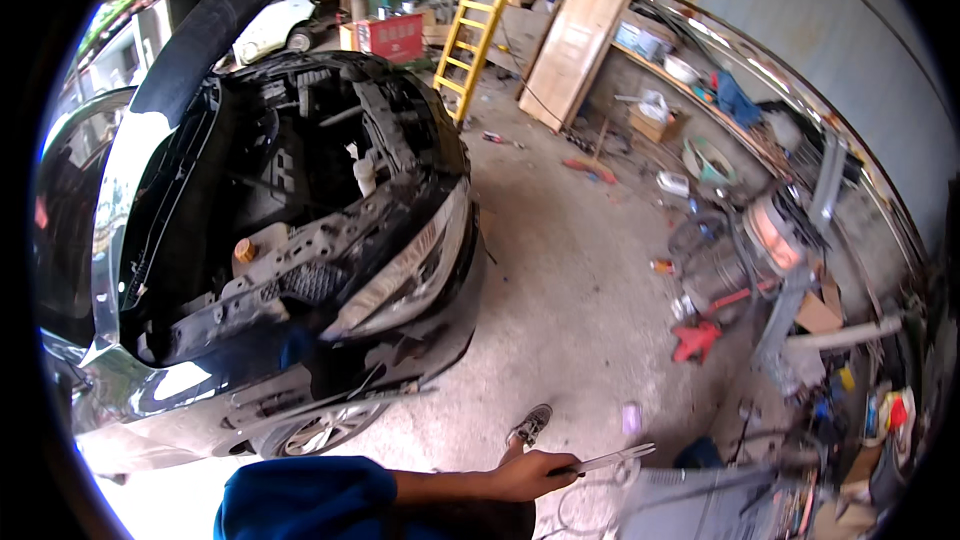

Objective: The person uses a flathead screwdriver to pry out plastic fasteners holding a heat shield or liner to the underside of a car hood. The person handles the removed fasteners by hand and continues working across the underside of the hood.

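Note:
My left hand [538,477] is closed around a slim silver metal tool [612,457], with the forearm reaching across the lower edge from a blue sleeve [300,495]. The tool points to the right and ends in what looks like a forked tip, perhaps an open-end wrench; its grip end is hidden in my fist. No part of my right hand shows. To the left stands a dark car [280,380] with its hood raised and the engine bay [285,165] exposed. An orange-brown cap [245,250] and a white reservoir [364,176] show in the bay.
A yellow ladder [478,25] leans beyond the car, near a wooden panel [585,35] and a red box [392,37]. Along the right wall are a cluttered shelf [690,90], a cylindrical machine [725,265] and a red glove [696,341]. A grey case-like object [700,505] is at lower right.

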`<state>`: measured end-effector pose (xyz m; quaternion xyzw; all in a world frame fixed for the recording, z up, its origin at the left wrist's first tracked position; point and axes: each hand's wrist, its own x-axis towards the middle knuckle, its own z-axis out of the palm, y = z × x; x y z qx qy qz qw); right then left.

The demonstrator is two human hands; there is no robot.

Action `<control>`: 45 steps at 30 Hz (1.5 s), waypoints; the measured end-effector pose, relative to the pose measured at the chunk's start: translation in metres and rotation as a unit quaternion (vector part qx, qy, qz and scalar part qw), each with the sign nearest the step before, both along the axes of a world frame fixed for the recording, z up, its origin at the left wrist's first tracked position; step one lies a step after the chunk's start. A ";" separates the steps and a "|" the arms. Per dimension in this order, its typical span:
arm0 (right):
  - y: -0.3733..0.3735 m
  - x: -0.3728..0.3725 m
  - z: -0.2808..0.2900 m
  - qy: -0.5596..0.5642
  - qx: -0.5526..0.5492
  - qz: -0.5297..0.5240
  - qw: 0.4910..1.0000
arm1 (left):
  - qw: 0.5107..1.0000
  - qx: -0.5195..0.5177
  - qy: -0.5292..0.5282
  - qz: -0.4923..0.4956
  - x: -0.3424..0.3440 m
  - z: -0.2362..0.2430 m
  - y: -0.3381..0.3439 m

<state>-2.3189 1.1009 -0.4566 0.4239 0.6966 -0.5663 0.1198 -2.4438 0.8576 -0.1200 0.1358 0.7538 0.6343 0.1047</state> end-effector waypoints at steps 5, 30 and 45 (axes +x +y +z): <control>0.027 -0.148 -0.072 0.085 -0.086 0.126 0.985 | 0.985 -0.059 -0.042 0.157 -0.151 0.011 -0.068; -0.243 -0.885 -0.005 0.016 0.062 0.262 0.963 | 0.925 -0.110 0.016 0.365 -0.809 0.032 -0.388; -0.540 -1.277 -0.027 -0.045 0.002 0.311 0.949 | 0.770 -0.076 -0.144 0.617 -0.959 -0.018 -0.610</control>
